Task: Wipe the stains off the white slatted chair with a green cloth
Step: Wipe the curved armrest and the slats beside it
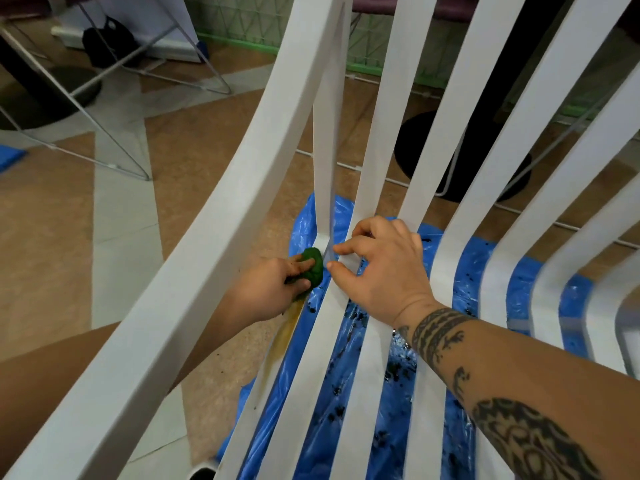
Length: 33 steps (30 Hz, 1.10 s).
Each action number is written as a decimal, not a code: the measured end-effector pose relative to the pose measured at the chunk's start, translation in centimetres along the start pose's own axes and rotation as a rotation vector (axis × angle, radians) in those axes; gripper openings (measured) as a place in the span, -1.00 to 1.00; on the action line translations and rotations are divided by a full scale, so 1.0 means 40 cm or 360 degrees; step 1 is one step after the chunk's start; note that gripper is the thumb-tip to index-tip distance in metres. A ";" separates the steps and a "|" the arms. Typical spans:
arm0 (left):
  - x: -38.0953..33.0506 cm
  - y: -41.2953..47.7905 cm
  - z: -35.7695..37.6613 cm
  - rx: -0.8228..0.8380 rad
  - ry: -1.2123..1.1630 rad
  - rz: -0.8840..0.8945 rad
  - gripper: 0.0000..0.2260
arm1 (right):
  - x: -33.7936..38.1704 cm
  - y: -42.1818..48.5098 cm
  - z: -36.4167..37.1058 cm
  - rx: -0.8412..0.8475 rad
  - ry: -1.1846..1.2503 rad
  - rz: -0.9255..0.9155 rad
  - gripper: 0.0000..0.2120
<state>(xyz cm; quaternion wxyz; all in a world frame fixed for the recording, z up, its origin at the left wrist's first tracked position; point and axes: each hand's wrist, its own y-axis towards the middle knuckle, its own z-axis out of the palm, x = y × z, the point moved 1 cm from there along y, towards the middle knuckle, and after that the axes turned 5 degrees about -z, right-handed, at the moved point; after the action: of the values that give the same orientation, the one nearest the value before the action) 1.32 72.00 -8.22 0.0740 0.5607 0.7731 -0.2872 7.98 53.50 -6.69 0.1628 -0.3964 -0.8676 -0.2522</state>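
The white slatted chair fills the view, its slats running from near me to the far top. A brown-yellow stain streaks the edge slat just below the cloth. My left hand reaches under the armrest and grips a bunched green cloth, pressing it against the chair where a thin upright post meets the slats. My right hand rests on the slats beside it, fingers curled around one slat near that joint.
A blue plastic sheet speckled with dark dirt lies under the chair. Brown and grey tiled floor spreads to the left. Wire-frame stands and a black round base stand farther back.
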 end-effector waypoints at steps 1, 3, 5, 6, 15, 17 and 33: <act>0.005 0.000 0.009 0.0062 0.0101 -0.0005 -0.58 | 0.000 0.001 0.000 0.0002 -0.0009 -0.0005 -0.80; 0.012 0.004 0.018 0.0071 0.0140 -0.0074 -0.57 | -0.002 0.000 -0.001 0.0004 -0.0022 0.0004 -0.80; 0.009 -0.001 0.019 0.0027 0.0130 -0.0132 -0.57 | 0.002 -0.002 -0.005 0.0032 -0.0030 0.0025 -0.80; 0.007 -0.006 0.021 0.0027 0.0133 -0.0144 -0.57 | 0.005 -0.002 -0.009 0.0054 -0.0051 0.0026 -0.78; -0.016 -0.144 -0.012 0.0269 0.0336 -0.0090 -0.61 | 0.101 -0.082 -0.074 0.0087 0.0188 0.0526 -0.59; -0.025 -0.137 -0.013 0.0200 0.0219 -0.0109 -0.60 | 0.127 -0.132 -0.066 0.0214 0.0102 0.0575 -0.50; 0.019 -0.252 0.015 0.0354 0.0145 -0.0030 -0.57 | 0.158 -0.171 -0.030 0.0304 0.0050 0.0631 -0.41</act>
<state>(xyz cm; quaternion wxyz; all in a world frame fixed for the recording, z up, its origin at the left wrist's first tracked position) -8.25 70.25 -5.40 -0.0266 0.5708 0.7442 -0.3460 -1.18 52.85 -4.77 0.2595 -0.5381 -0.7899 -0.1379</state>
